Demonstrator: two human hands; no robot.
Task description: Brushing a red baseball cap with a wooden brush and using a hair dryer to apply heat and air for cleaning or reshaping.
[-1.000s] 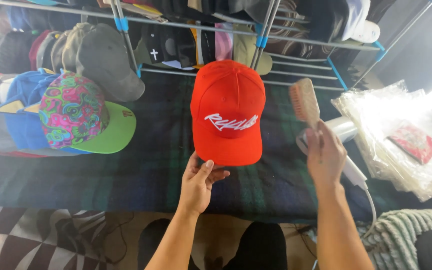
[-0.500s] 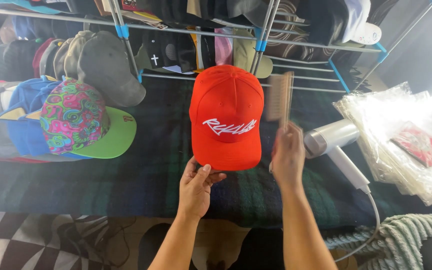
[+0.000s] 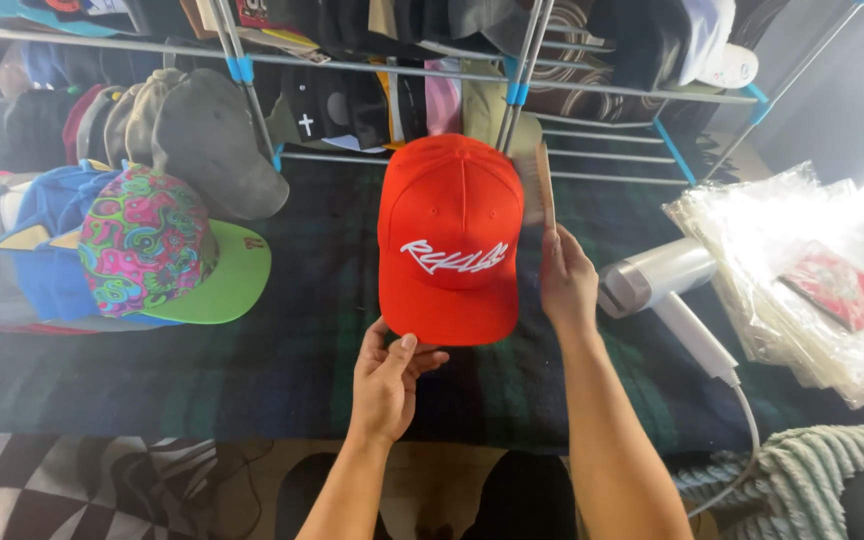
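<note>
You're looking down at a counter (image 3: 252,370) w/ a dark green-and-navy plaid cloth lying over it. Behind it a metal rack (image 3: 592,130) of grey bars w/ blue joints is running across, caps hanging above. A stack of caps (image 3: 132,240) is sitting at left. Clear plastic bags (image 3: 802,290) are piling up at right, bright light glaring in from the right edge. A black-and-white patterned floor (image 3: 42,480) is showing below.

Your left hand (image 3: 389,378) holds the cap (image 3: 449,240) by its brim, with the brush (image 3: 544,187) in your right hand (image 3: 567,282) touching its right side. Stacked caps (image 3: 142,250) lie toward the table's (image 3: 282,370) left edge; the handheld steamer (image 3: 667,290) and plastic bags (image 3: 812,280) lie toward its right edge.
</note>
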